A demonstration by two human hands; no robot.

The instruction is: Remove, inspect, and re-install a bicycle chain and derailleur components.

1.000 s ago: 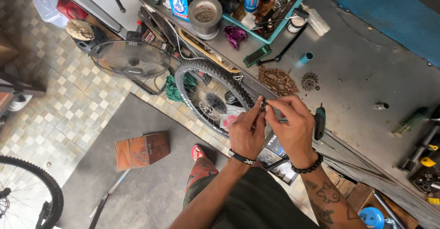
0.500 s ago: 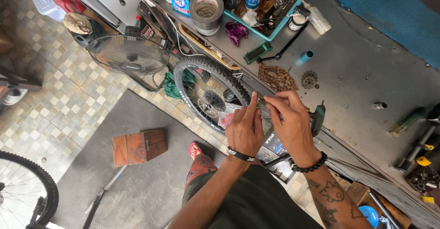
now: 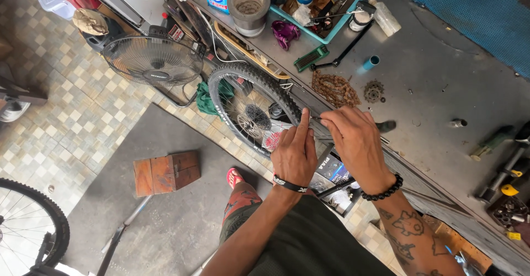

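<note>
Beside both hands: wheel [image 3: 251, 107], rusty chain [image 3: 334, 88].

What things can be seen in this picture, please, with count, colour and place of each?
bicycle wheel: one, black tyre, leaning against the workbench
fan: one, grey, on the floor at left
rusty chain: one, brown, on the workbench
sprocket: one, dark, right of the chain
tape roll: one, grey, bench top
tray: one, teal, full of tools
wooden block: one, reddish, on the floor
left hand: black wristband, fingers pinching a thin part
right hand: bead bracelet, pinching the same part
</note>
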